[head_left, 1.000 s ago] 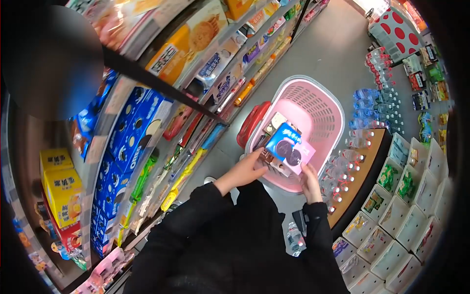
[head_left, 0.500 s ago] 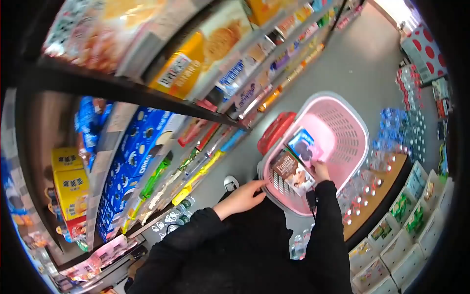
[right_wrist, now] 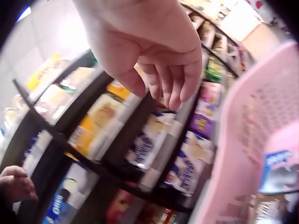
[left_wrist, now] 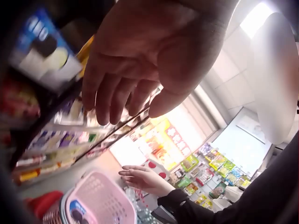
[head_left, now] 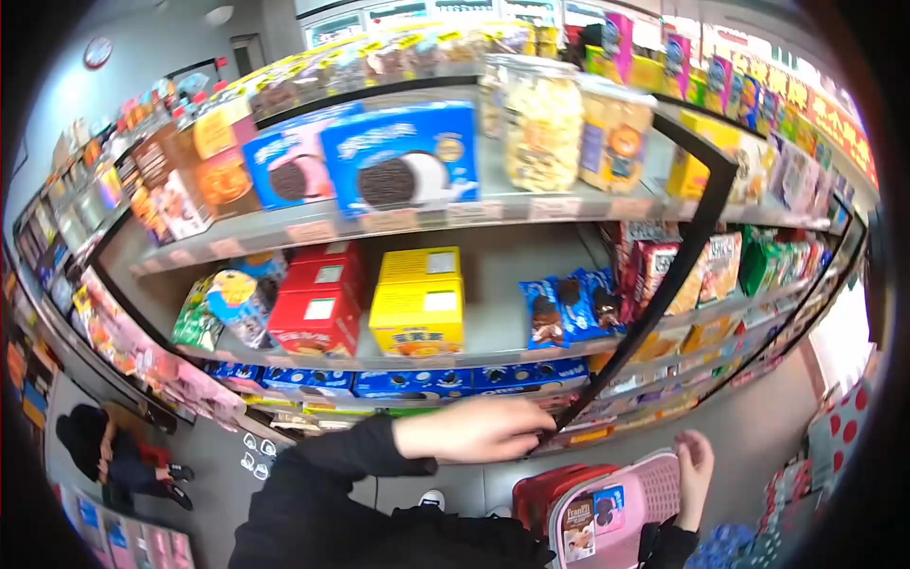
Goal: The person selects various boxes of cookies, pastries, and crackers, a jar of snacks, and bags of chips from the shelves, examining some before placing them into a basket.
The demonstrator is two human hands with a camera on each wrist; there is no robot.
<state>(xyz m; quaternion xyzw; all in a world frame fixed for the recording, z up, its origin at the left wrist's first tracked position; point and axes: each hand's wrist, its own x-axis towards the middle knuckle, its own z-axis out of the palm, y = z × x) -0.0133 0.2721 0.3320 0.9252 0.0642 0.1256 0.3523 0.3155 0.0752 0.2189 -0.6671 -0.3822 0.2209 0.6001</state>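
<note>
My left hand [head_left: 474, 429] is held in front of the shelf unit, holding nothing, its fingers loosely bent in the left wrist view. My right hand [head_left: 697, 474] is raised by the right side of the pink basket [head_left: 656, 488], with loosely curled fingers and nothing in them. Inside the basket lie a blue-and-pink box of sandwich cookies [head_left: 609, 509] and a brown Franzzi box [head_left: 578, 528]. In the right wrist view, the basket's pink wall [right_wrist: 233, 135] stands beside that hand.
Shelves ahead carry blue Oreo boxes [head_left: 398, 161], yellow boxes [head_left: 417, 303], red boxes [head_left: 318, 303] and clear jars [head_left: 542, 128]. A dark shelf post [head_left: 654, 294] slants close past my left hand. A red basket [head_left: 550, 498] stands beside the pink one. Someone sits [head_left: 104, 455] at the left.
The cookie box, held in both hands a second ago, now lies in the basket, released by my right hand. That hand has come up out of the basket. The head view has swung up toward the shelves.
</note>
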